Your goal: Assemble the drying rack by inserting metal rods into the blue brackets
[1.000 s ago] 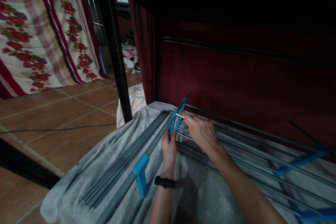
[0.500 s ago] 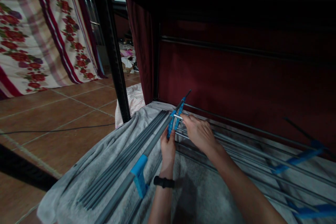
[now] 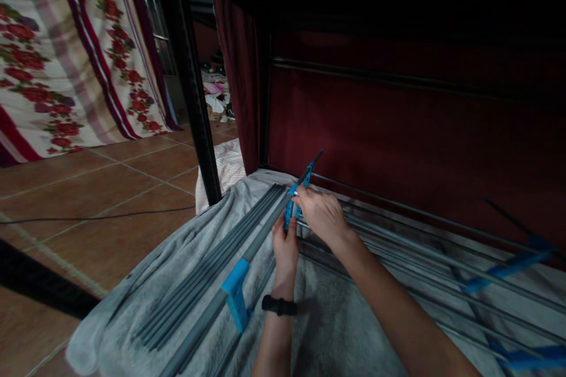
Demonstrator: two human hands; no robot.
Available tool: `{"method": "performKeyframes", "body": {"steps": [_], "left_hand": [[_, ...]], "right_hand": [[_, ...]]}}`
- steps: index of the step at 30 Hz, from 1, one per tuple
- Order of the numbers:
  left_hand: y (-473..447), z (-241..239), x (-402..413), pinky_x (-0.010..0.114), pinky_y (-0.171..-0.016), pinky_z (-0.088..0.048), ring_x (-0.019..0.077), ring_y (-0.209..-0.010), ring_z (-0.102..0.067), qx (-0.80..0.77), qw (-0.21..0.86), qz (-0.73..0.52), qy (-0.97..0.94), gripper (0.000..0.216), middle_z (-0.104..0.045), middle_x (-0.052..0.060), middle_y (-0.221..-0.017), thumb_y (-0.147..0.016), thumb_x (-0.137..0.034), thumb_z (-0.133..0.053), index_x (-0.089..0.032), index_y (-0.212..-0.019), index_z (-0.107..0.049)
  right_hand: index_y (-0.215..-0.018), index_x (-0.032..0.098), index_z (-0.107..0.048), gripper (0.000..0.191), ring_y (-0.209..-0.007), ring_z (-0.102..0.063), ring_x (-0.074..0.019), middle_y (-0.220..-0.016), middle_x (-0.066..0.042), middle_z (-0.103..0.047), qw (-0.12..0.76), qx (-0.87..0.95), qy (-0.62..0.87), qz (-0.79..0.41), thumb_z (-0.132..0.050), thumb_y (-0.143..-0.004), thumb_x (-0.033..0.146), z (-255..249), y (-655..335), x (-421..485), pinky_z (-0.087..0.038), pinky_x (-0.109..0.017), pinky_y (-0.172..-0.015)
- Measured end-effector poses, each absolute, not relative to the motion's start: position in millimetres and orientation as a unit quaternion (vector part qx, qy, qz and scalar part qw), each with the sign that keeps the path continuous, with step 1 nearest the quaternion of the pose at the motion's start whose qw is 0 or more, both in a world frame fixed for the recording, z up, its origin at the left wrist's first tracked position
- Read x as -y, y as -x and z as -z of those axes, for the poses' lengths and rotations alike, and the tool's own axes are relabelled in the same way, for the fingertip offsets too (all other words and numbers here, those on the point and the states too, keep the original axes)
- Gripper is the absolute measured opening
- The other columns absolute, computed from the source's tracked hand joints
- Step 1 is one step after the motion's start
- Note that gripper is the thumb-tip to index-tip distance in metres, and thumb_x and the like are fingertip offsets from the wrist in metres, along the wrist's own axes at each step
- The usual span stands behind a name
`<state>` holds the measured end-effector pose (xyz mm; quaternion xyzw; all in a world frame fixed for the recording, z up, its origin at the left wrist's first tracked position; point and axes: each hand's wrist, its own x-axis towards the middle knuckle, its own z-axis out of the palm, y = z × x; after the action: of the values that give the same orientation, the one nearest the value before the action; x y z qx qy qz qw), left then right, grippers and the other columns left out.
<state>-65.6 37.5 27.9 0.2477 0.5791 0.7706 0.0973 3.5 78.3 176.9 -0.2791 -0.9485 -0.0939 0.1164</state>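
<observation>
My left hand (image 3: pixel 285 242), with a dark band on the wrist, grips a blue plastic bracket (image 3: pixel 289 215) from below. That bracket sits on a long grey pole (image 3: pixel 265 232) of a rack frame. Just above it, my right hand (image 3: pixel 321 211) is closed around the end of a thin metal rod, whose tip shows beside the bracket's top. Most of the rod is hidden by my fingers and forearm. Nearer to me, a second blue bracket (image 3: pixel 237 294) is fitted on the same pole.
Several loose grey tubes (image 3: pixel 212 265) lie left of the pole on a grey blanket (image 3: pixel 110 318). To the right, long rods (image 3: pixel 433 247) run to more blue brackets (image 3: pixel 508 271). A black post (image 3: pixel 201 100) stands at the left; a dark red panel (image 3: pixel 398 129) closes the back.
My right hand has slid left along with the rod, bringing its fingers and the rod's tip closer to the bracket. The left hand keeps its hold on the bracket.
</observation>
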Motion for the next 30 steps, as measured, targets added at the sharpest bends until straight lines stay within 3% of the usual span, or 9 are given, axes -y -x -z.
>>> {"method": "performKeyframes", "body": {"steps": [7, 26, 30], "left_hand": [[67, -23, -39, 0.043, -0.118, -0.038, 0.0266, -0.130, -0.057, -0.571, 0.108, -0.774, -0.251, 0.041, -0.067, 0.011, -0.134, -0.092, -0.044, -0.060, -0.020, -0.125, -0.068], [69, -22, -40, 0.046, -0.119, -0.037, 0.0282, -0.130, -0.057, -0.595, 0.092, -0.757, -0.255, 0.043, -0.067, 0.012, -0.134, -0.091, -0.052, -0.060, -0.021, -0.120, -0.069], [68, -25, -38, 0.045, -0.120, -0.036, 0.0281, -0.131, -0.056, -0.594, 0.093, -0.757, -0.257, 0.044, -0.066, 0.012, -0.134, -0.091, -0.052, -0.059, -0.021, -0.120, -0.069]], "right_hand": [[-0.117, 0.020, -0.055, 0.033, -0.097, -0.072, -0.0213, -0.111, -0.010, -0.075, 0.098, 0.954, 0.272, 0.079, -0.026, -0.106, 0.030, -172, -6, -80, -0.045, -0.031, -0.072], [-0.110, 0.020, -0.065, 0.034, -0.102, -0.072, -0.0242, -0.105, -0.012, -0.076, 0.041, 0.961, 0.272, 0.006, -0.035, -0.104, 0.035, -175, 2, -91, -0.048, -0.032, -0.081], [-0.118, 0.020, -0.062, 0.033, -0.101, -0.071, -0.0227, -0.108, -0.010, -0.075, 0.082, 0.957, 0.280, 0.011, -0.035, -0.105, 0.035, -169, -5, -83, -0.047, -0.032, -0.084]]}}
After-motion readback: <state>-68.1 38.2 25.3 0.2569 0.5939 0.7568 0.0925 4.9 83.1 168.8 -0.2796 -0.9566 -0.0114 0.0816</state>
